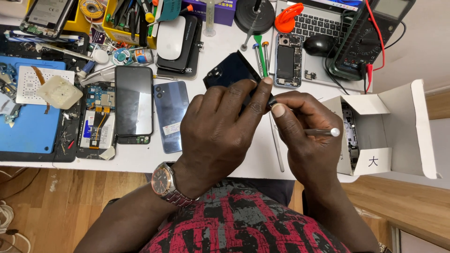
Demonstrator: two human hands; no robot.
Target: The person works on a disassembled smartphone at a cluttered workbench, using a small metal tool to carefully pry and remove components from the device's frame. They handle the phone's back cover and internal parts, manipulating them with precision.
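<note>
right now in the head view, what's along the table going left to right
blue mat → open phone with its board showing → black phone face up → blue phone back → left hand → right hand → white box

The hands [262, 126] cover most of the dark phone [229, 70] — the tool's [323, 132] tip is hidden too.

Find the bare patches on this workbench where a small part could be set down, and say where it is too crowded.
Bare white table shows along the near edge below the blue phone, and between the left hand and that phone. The far edge around the yellow bin and laptop is crowded.
</note>
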